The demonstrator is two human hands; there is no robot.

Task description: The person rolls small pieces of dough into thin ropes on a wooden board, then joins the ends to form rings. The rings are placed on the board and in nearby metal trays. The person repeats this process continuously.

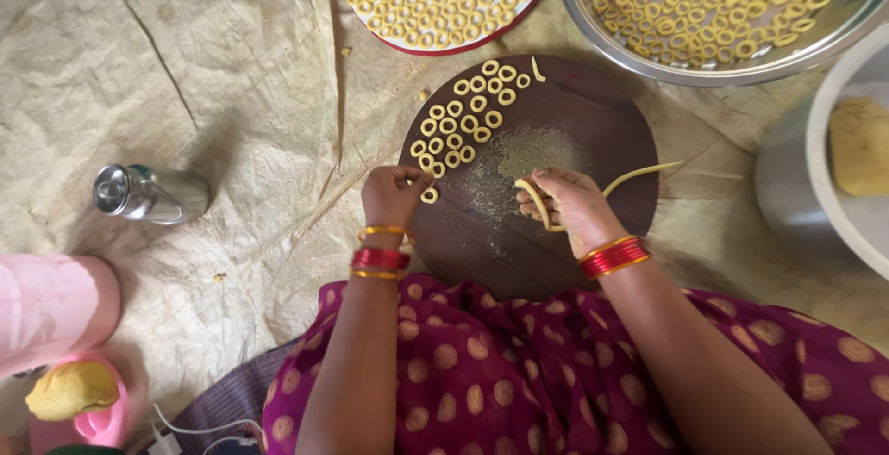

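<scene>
On floor sheet (185, 66): round dark board (593, 261) before person's lap. Steel tray (593, 20) and red-rimmed plate (370, 34) beyond, both full of dough rings. Ring cluster (463, 122) on board's upper left. Right hand (574, 205) closed around dough rope (639, 175). Left hand (394, 194) pinches single ring (430, 196) at cluster's edge.

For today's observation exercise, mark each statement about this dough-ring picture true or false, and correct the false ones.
1. The right hand holds a thin dough rope. True.
2. The dough rings on the round wooden board sit on its right half. False: they cluster at its upper left.
3. The left hand pinches a single ring. True.
4. The steel tray at top right is empty. False: it is full of rings.
5. A steel cup lies on its side, left of the board. True.
</scene>
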